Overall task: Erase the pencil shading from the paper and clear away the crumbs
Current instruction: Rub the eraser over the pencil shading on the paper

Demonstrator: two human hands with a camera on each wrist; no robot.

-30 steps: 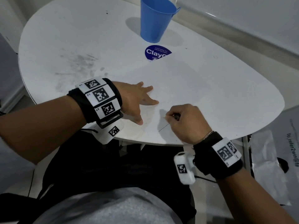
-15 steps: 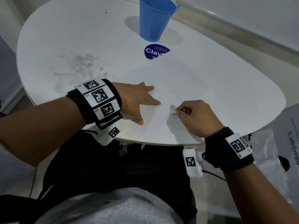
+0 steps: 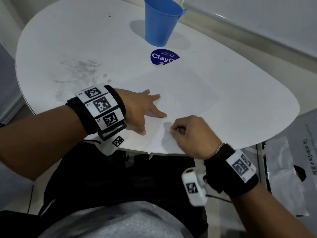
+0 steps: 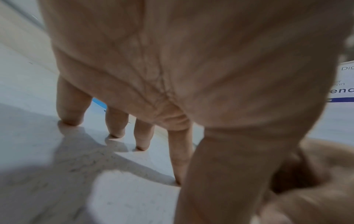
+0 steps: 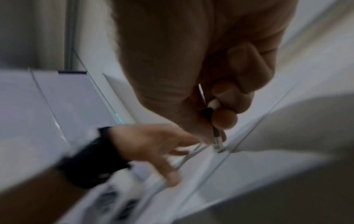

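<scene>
A white sheet of paper (image 3: 181,93) lies on the white table (image 3: 103,35), and a faint pencil line (image 3: 165,141) shows near its front edge. My left hand (image 3: 145,109) presses flat on the sheet with fingers spread; the straight fingertips (image 4: 141,142) touch it. My right hand (image 3: 174,129) pinches a thin dark pencil (image 5: 217,136) between thumb and fingers. Its metal-banded eraser end (image 5: 219,147) touches the paper just right of the left hand (image 5: 153,145). The head view hides the pencil behind the knuckles. No crumbs are distinguishable.
A blue cup (image 3: 161,21) stands at the table's far side, with a round blue sticker (image 3: 164,56) in front of it. Grey smudges (image 3: 80,69) mark the table at left. The paper's front corner overhangs the table edge (image 3: 151,154). Printed sheets (image 3: 307,152) lie beyond the right edge.
My right hand swung right and away half a second ago, and has come back left and nearer over the paper. The left hand has stayed pressed in place.
</scene>
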